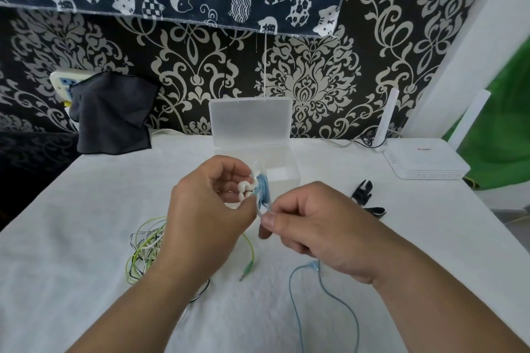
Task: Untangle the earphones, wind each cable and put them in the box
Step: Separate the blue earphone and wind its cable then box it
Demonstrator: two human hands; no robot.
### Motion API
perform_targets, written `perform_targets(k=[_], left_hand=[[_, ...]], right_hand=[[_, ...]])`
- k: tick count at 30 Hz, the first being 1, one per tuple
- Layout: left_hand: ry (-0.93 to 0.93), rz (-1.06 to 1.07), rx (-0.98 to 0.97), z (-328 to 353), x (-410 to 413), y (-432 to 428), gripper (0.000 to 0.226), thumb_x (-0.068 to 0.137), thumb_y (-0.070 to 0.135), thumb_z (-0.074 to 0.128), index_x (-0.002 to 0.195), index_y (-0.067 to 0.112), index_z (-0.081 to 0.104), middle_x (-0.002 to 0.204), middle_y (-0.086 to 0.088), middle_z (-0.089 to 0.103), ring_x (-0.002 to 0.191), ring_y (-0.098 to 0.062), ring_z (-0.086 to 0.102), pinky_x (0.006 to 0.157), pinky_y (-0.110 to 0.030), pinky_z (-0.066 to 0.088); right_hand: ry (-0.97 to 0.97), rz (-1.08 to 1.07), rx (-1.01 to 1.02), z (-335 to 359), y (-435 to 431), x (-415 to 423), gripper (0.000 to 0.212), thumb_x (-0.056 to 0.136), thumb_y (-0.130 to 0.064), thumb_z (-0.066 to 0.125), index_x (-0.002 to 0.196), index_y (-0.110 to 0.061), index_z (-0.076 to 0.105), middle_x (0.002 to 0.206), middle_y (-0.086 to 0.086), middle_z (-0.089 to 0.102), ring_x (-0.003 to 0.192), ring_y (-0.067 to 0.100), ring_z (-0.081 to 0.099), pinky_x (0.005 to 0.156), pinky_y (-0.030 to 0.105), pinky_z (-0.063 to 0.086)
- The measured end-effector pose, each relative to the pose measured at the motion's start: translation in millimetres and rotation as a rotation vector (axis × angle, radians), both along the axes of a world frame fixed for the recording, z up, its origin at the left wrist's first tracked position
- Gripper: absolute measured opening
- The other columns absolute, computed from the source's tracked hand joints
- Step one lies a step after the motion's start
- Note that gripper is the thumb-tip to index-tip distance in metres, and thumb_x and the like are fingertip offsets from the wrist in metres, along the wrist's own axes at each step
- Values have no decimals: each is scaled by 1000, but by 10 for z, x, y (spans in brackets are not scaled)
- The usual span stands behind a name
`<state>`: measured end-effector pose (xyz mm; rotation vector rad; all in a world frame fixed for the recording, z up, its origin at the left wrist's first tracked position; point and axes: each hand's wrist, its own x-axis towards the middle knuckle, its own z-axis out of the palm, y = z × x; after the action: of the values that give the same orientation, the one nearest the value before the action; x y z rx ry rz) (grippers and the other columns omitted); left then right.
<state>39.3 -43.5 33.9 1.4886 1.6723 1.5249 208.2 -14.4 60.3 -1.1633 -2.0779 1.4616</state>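
Blue cable (pixel 262 186) half wound into a coil, pinched in left hand (pixel 209 203) just before open box (pixel 252 135); right hand (pixel 304 226) nipping the strand, tail trailing down the table (pixel 86 209). Green, white and black tangle (pixel 146 249) untouched beneath left wrist, likely most work left. Black clip (pixel 362 189) and router (pixel 424 160) off right, clear of the path.

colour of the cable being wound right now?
Light blue cable, wound between both hands; head view.
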Motion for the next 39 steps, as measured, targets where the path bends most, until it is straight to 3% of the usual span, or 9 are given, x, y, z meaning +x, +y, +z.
perform_targets(k=[3, 8, 12, 17, 22, 24, 29, 34, 39], left_hand=[[146, -53, 1, 3, -10, -14, 41, 70, -2, 77, 87, 33, 65, 84, 18, 69, 73, -7, 65, 67, -14, 52], [343, -154, -27, -10, -11, -34, 42, 70, 2, 74, 89, 37, 62, 81, 16, 67, 76, -11, 66, 70, -22, 53], [170, -282, -102, 51, 7, -66, 40, 72, -2, 75, 89, 33, 65, 80, 10, 70, 73, -11, 67, 70, -24, 57], [-150, -430, -143, 123, -19, -61, 37, 64, -1, 75, 88, 27, 67, 83, -1, 71, 67, -18, 66, 67, -38, 61], [-412, -472, -91, 112, -31, -40, 34, 64, -9, 70, 89, 14, 66, 83, -11, 68, 69, -24, 66, 62, -31, 55], [-470, -417, -58, 107, -30, -21, 33, 64, -8, 70, 90, 11, 65, 83, -10, 69, 67, -20, 66, 61, -29, 54], [-485, -182, -2, 84, -95, 20, 32, 73, -15, 74, 90, 11, 65, 81, -8, 71, 64, -16, 68, 60, -20, 52], [-385, -93, -5, 65, -103, 29, 33, 75, -19, 69, 90, 9, 66, 80, -11, 71, 66, -22, 69, 56, -19, 51], [-332, -59, -8, 72, -102, 32, 34, 73, -18, 70, 89, 12, 67, 81, -9, 71, 72, -25, 71, 56, -18, 52]], right_hand=[[44, -109, 90, 40, 49, 55, 19, 93, -22, 66, 78, -12, 74, 47, -9, 47, 49, 10, 41, 58, 33, 38], [-82, -185, 410, 118, 77, 120, 19, 89, -23, 69, 72, -14, 72, 55, -1, 59, 51, 13, 48, 53, 28, 43], [-105, -294, 532, 93, 142, 170, 18, 88, -28, 69, 72, -22, 71, 60, -12, 62, 56, 6, 54, 53, 20, 41], [-20, -329, 368, 53, 182, 165, 16, 94, -25, 65, 80, -22, 72, 51, -23, 55, 52, -4, 52, 54, 10, 37], [70, -321, 4, -77, 181, 92, 26, 97, -28, 61, 74, -24, 72, 54, -9, 45, 48, 9, 36, 52, 27, 28], [88, -252, -105, -115, 152, 47, 30, 100, -27, 56, 78, -16, 72, 56, -4, 42, 48, 11, 30, 48, 24, 25], [65, -85, -185, -128, 68, -17, 30, 103, -24, 52, 85, -12, 73, 56, -4, 45, 46, 6, 36, 48, 16, 31], [0, -28, -82, -102, 60, -7, 23, 97, -28, 62, 84, -16, 76, 56, -1, 37, 53, 14, 31, 53, 27, 26], [25, -65, -100, -67, 54, 12, 34, 102, -26, 53, 79, -13, 74, 53, 2, 36, 50, 15, 29, 54, 31, 25]])
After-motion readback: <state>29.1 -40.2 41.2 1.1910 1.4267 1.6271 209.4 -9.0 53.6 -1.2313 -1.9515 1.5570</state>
